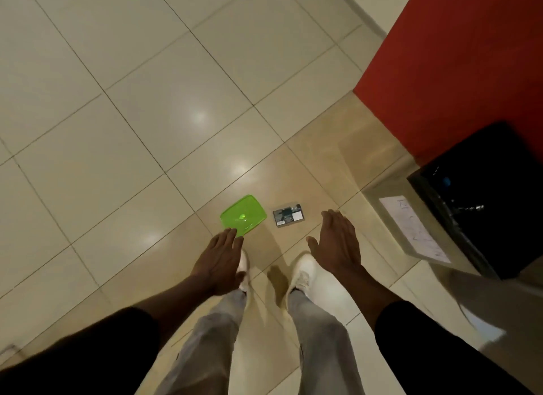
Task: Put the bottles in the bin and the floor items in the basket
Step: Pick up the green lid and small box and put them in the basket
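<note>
A bright green plastic lid lies flat on the tiled floor just ahead of my feet. To its right lies a small dark packet with a white patch. My left hand hovers palm down, its fingertips over the lid's near edge, holding nothing. My right hand is also spread flat and empty, right of the packet. At the right stands a bin with a black liner; a bottle with a blue cap shows inside it.
A red wall rises behind the bin at the upper right. A white paper label is stuck on the bin's side. My white shoes stand close behind the two floor items. Pale floor tiles stretch to the left.
</note>
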`<state>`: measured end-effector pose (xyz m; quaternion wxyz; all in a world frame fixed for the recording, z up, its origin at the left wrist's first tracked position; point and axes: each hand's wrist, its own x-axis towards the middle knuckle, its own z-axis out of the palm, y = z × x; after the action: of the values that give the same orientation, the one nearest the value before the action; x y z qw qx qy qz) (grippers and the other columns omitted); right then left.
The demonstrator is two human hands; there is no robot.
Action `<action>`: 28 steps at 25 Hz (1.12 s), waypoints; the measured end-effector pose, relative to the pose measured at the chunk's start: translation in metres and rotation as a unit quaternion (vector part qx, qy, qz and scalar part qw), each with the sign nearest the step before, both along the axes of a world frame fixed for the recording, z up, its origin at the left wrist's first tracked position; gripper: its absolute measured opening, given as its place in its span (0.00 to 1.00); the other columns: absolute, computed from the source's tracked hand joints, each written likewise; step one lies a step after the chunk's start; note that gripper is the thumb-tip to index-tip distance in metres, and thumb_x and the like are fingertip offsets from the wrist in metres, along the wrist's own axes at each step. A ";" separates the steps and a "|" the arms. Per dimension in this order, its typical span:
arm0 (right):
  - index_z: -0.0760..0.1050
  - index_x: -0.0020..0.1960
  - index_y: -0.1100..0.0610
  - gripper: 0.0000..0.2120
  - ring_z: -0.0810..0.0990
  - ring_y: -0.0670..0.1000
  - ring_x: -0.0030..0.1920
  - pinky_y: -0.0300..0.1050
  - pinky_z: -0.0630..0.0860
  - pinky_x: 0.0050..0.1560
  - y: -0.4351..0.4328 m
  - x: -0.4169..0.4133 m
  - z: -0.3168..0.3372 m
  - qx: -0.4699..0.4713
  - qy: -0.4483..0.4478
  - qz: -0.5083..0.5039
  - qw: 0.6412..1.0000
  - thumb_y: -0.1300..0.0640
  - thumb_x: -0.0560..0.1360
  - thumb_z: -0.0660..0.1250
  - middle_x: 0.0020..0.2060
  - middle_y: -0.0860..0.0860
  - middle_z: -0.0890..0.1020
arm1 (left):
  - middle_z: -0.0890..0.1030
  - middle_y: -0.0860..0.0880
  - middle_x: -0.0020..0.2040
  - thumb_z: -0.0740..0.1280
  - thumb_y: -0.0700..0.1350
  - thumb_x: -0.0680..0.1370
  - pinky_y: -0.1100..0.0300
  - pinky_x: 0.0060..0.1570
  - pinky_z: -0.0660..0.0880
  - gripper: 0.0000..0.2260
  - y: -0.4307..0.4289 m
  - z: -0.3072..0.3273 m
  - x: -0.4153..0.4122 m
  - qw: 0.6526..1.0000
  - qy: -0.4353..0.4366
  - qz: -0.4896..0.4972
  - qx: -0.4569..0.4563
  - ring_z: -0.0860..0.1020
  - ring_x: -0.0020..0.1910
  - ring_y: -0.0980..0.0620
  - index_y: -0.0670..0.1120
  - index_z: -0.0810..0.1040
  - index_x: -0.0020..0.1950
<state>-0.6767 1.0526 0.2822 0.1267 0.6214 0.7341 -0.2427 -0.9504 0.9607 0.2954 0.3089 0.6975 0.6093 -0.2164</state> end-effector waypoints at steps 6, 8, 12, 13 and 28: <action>0.66 0.73 0.64 0.38 0.70 0.62 0.72 0.57 0.64 0.76 0.014 -0.040 -0.158 -0.010 0.000 0.055 0.998 0.45 0.72 0.73 0.70 0.63 0.74 | 0.60 0.34 0.81 0.69 0.63 0.75 0.43 0.80 0.57 0.43 0.052 -0.166 -0.050 1.000 0.023 -0.013 -0.008 0.57 0.81 0.36 0.38 0.60 0.79; 0.68 0.69 0.64 0.37 0.73 0.61 0.66 0.56 0.68 0.72 0.027 -0.047 -0.199 -0.016 -0.009 0.094 0.995 0.47 0.69 0.75 0.65 0.61 0.76 | 0.64 0.34 0.78 0.71 0.64 0.74 0.43 0.77 0.61 0.42 0.070 -0.214 -0.051 0.999 0.041 -0.020 -0.003 0.61 0.79 0.35 0.38 0.63 0.76; 0.69 0.66 0.62 0.36 0.75 0.61 0.62 0.56 0.70 0.69 0.046 -0.051 -0.349 -0.006 -0.011 0.169 0.986 0.50 0.65 0.79 0.62 0.60 0.77 | 0.69 0.36 0.70 0.72 0.67 0.71 0.42 0.69 0.68 0.43 0.083 -0.374 -0.052 0.998 0.065 0.023 0.008 0.68 0.70 0.36 0.37 0.66 0.72; 0.70 0.66 0.62 0.36 0.75 0.60 0.61 0.56 0.71 0.68 0.052 -0.046 -0.352 -0.014 -0.009 0.175 0.984 0.50 0.64 0.80 0.61 0.59 0.77 | 0.69 0.35 0.70 0.72 0.70 0.69 0.42 0.69 0.68 0.47 0.090 -0.378 -0.050 0.996 0.081 0.031 -0.005 0.67 0.70 0.35 0.37 0.65 0.72; 0.63 0.75 0.66 0.37 0.73 0.66 0.67 0.64 0.67 0.73 0.064 -0.028 -0.540 0.025 -0.068 0.341 0.937 0.59 0.71 0.75 0.66 0.66 0.74 | 0.45 0.33 0.81 0.79 0.75 0.52 0.19 0.66 0.61 0.80 0.073 -0.560 -0.050 0.983 0.107 0.152 -0.016 0.49 0.80 0.26 0.41 0.28 0.79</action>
<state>-0.7051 1.1168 -0.2580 0.2360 0.3520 0.8972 -0.1242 -1.0003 1.0340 -0.2649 0.2822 0.5651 0.7340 -0.2496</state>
